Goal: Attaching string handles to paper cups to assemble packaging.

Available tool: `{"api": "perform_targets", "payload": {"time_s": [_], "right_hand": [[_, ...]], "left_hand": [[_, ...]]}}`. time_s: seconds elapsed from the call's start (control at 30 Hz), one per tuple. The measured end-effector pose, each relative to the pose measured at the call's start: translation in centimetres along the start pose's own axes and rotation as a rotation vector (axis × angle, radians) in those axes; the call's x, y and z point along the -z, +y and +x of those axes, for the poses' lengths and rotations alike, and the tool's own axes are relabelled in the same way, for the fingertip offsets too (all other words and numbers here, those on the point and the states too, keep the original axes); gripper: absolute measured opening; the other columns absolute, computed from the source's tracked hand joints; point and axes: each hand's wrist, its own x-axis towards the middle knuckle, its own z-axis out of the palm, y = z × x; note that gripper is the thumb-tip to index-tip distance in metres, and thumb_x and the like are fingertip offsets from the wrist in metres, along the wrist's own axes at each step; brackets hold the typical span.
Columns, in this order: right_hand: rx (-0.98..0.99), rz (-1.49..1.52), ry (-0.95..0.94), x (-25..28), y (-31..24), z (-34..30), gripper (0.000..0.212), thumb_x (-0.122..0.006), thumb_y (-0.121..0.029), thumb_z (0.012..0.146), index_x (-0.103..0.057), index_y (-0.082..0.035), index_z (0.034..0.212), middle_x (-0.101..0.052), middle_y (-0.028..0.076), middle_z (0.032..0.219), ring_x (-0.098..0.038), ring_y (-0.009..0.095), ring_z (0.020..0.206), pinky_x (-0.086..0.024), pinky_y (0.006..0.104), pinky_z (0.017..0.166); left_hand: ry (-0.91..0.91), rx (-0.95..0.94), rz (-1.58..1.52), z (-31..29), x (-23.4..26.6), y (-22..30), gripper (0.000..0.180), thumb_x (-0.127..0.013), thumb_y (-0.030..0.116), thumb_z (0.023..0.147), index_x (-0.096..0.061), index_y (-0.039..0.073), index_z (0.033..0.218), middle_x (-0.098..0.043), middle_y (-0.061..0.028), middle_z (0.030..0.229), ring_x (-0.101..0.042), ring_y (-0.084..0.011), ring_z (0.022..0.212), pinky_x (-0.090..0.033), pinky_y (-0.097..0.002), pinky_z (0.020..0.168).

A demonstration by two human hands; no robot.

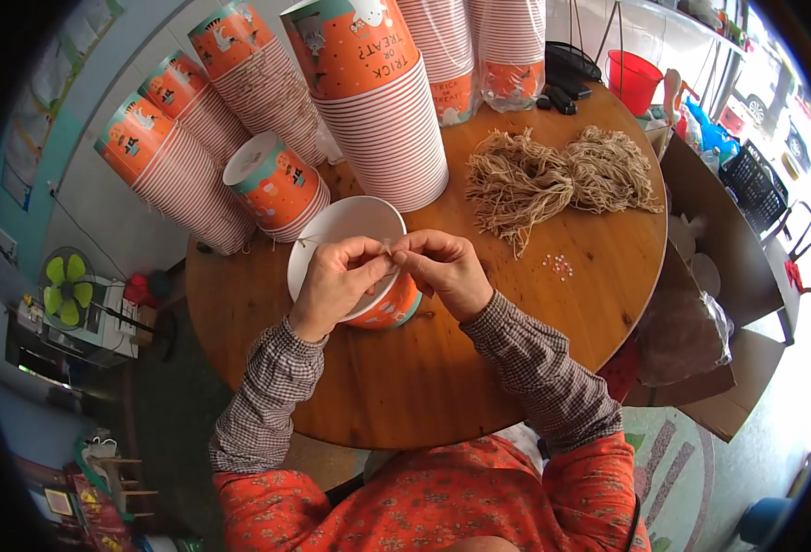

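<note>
Over the rim of a white-lined orange paper bucket [327, 217], my left hand [346, 276] and my right hand [444, 270] meet with fingertips pinched together. A small tan bit of twine [387, 247] shows between the fingertips; most of it is hidden by my fingers. A thin strand also crosses the bucket's rim just left of my left hand. Right of my hands lie two loose bundles of tan twine [520, 184]. Several tiny pale beads or discs [560, 267] are scattered in front of the bundles.
Tall stacks of nested orange paper buckets [382, 129] stand at the back and left of the round wooden table [479, 377]. A short stack [281, 189] sits beside my bucket. Cardboard boxes [736, 377] and a red pail [633, 81] are to the right; a green-bladed fan [67, 283] is at left.
</note>
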Motion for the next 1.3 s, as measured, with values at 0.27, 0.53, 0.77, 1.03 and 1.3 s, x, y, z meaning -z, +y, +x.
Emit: {"api": "perform_targets", "payload": {"time_s": [0.27,0.53,0.77,1.03,1.3], "right_hand": [[0.328,-0.677,-0.056,0.8,-0.7,0.1,0.022,-0.059,-0.009,0.094,-0.065,0.004,0.11,-0.062,0.003,0.089,-0.059,0.011,0.081,-0.05,0.0251,0.074],[0.185,-0.481,0.026,0.8,-0.5,0.1,0.02,-0.064,-0.01,0.09,-0.066,0.002,0.106,-0.062,0.002,0.085,-0.057,0.007,0.077,-0.048,0.0223,0.069],[0.155,-0.326,0.109,0.2,-0.9,-0.3,0.01,-0.061,-0.008,0.087,-0.06,0.001,0.092,-0.057,-0.001,0.075,-0.054,0.005,0.068,-0.046,0.0206,0.058],[-0.095,0.35,0.142,-0.1,-1.6,-0.6,0.005,-0.055,-0.007,0.088,-0.054,-0.005,0.092,-0.059,0.002,0.077,-0.049,0.007,0.053,-0.038,0.0215,0.044],[0.237,0.148,0.177,0.0,-2.1,-0.7,0.004,-0.053,-0.001,0.091,-0.052,-0.005,0.093,-0.062,0.007,0.088,-0.058,0.011,0.063,-0.046,0.0238,0.048]], "left_hand": [[-0.065,0.008,0.033,-0.2,0.5,0.1,0.016,-0.065,0.015,0.09,-0.069,0.0,0.092,-0.062,0.0033,0.074,-0.051,-0.0023,0.065,-0.042,-0.0194,0.06],[-0.028,-0.177,0.19,-0.1,-0.3,0.1,0.017,-0.064,0.006,0.089,-0.067,-0.004,0.102,-0.066,-0.0047,0.09,-0.062,-0.0111,0.081,-0.049,-0.0239,0.073],[-0.023,-0.231,0.254,-0.1,-0.7,-0.1,0.016,-0.064,0.009,0.089,-0.068,-0.003,0.099,-0.067,-0.0046,0.087,-0.062,-0.0092,0.08,-0.05,-0.0229,0.071],[-0.074,-0.089,0.116,-0.1,-0.8,0.3,0.017,-0.064,0.014,0.091,-0.067,-0.003,0.095,-0.067,-0.0019,0.08,-0.059,-0.0059,0.07,-0.048,-0.0209,0.064],[-0.058,0.052,-0.132,-0.5,-0.7,1.5,0.017,-0.061,0.016,0.093,-0.062,-0.001,0.095,-0.061,-0.0012,0.077,-0.049,-0.0051,0.06,-0.041,-0.0185,0.056]]}}
